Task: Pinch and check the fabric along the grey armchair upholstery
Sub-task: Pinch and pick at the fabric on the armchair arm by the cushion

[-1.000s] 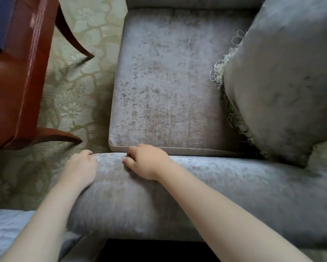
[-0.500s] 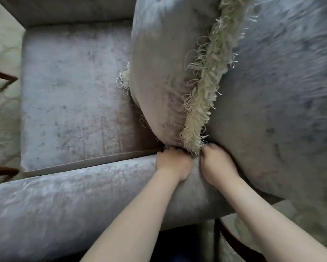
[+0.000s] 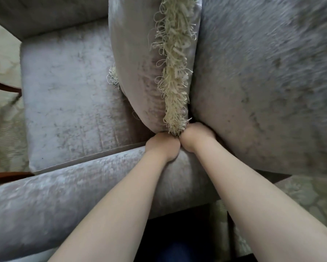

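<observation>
The grey velvet armchair fills the view: its seat cushion (image 3: 70,99) lies at left, its padded arm (image 3: 64,190) runs across the bottom, its backrest (image 3: 262,87) rises at right. A grey throw pillow (image 3: 134,63) with a cream fringe (image 3: 175,72) stands on edge between seat and backrest. My left hand (image 3: 161,147) and my right hand (image 3: 194,138) sit knuckle to knuckle where the arm meets the backrest, right under the fringe's lower end. Both are curled tight into the upholstery; the fingertips are hidden from me.
Dark wooden legs (image 3: 6,87) of another piece of furniture show at the left edge, over pale patterned carpet (image 3: 2,129). More carpet (image 3: 310,197) shows at lower right, beside a dark chair leg (image 3: 230,233).
A second ago my hands were at the front end of the arm. They have moved along it to the back corner under the pillow, and in the last half second closed together.
</observation>
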